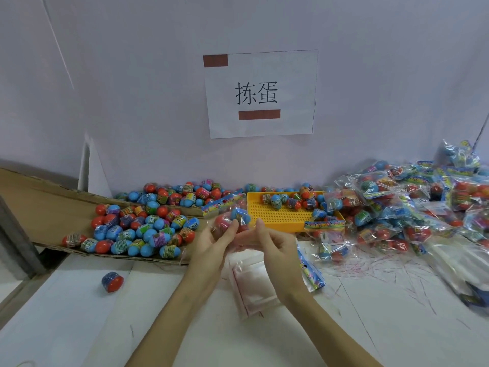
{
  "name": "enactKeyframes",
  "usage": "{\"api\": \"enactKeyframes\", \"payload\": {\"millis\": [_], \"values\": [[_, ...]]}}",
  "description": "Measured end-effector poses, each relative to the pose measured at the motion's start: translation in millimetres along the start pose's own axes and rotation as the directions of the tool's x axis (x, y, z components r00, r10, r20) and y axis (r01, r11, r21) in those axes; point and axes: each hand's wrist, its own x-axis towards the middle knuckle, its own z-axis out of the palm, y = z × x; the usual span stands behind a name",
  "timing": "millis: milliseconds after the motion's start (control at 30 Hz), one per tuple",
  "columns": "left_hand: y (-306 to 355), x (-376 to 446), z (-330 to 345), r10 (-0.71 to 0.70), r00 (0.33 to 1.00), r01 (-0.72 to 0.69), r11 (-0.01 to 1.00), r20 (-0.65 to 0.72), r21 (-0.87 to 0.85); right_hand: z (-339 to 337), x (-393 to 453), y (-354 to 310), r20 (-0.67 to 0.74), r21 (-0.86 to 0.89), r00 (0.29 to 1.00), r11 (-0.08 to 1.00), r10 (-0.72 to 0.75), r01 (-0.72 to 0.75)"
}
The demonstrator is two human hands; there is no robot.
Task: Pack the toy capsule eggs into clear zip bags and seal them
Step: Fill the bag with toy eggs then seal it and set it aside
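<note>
Left hand (pixel 221 235) and right hand (pixel 275 241) pinch open end of filled zip bag (pixel 232 219); run fingertips fully along strip, keeping eggs (pixel 239 215) clear of seal.

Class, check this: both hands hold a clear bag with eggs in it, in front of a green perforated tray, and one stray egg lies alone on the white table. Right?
Not quite. The perforated tray is yellow, not green, as the head view shows. The rest stands: left hand and right hand hold the bag, and the stray egg lies alone.

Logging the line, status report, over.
Left hand and right hand both pinch a clear zip bag holding capsule eggs, not visibly sealed. Nothing in the way.
</note>
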Motion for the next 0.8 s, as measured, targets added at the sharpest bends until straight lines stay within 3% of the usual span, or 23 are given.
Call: {"api": "enactKeyframes", "payload": {"millis": [133, 200, 267, 333, 400, 500, 567, 633, 733, 800], "values": [[0.7, 2.9, -4.7, 0.027, 0.996, -0.015, 0.989, -0.080, 0.147, -11.0, 6.6, 4.2, -0.178, -0.281, 0.982, 0.960, -0.070, 0.017], [0.1, 2.8, -4.7, 0.026, 0.996, -0.013, 0.989, -0.080, 0.150, -17.3, 10.7, 8.3, -0.166, -0.430, 0.986, 0.900, -0.006, -0.066], [1.6, 1.6, -6.0, 0.018, 0.996, -0.005, 0.989, -0.086, 0.151, -24.4, 14.9, 12.4, -0.113, -0.689, 0.985, 0.704, 0.128, -0.171], [3.2, 0.1, -7.0, 0.037, 0.997, -0.023, 0.980, -0.069, 0.198, -31.0, 16.5, 11.1, -0.050, -0.800, 0.987, 0.586, 0.150, -0.129], [6.3, -2.6, -6.0, 0.065, 0.997, -0.056, 0.965, -0.028, 0.256, -33.7, 17.1, 6.1, 0.033, -0.735, 0.999, 0.678, -0.001, 0.025], [12.8, -5.1, -6.0, 0.061, 0.996, -0.075, 0.962, 0.061, 0.263, -26.6, 11.9, -2.7, -0.043, -0.532, 0.985, 0.838, -0.169, 0.121], [17.4, -6.3, -7.6, 0.012, 0.993, -0.053, 0.936, 0.117, 0.349, -20.9, 11.6, -8.6, -0.086, -0.369, 0.991, 0.927, -0.106, 0.067], [19.4, -9.8, -8.9, -0.048, 0.981, -0.042, 0.891, 0.186, 0.453, -22.5, 14.6, -12.2, -0.041, -0.228, 0.999, 0.974, -0.001, -0.008], [18.4, -13.2, -7.4, -0.101, 0.962, -0.053, 0.843, 0.254, 0.535, -30.5, 19.1, -12.2, 0.119, -0.207, 0.984, 0.973, 0.130, -0.103], [19.5, -12.4, -7.6, -0.106, 0.964, -0.036, 0.858, 0.246, 0.513, -32.8, 18.9, -11.1, 0.085, -0.200, 0.990, 0.975, 0.114, -0.095]]}}
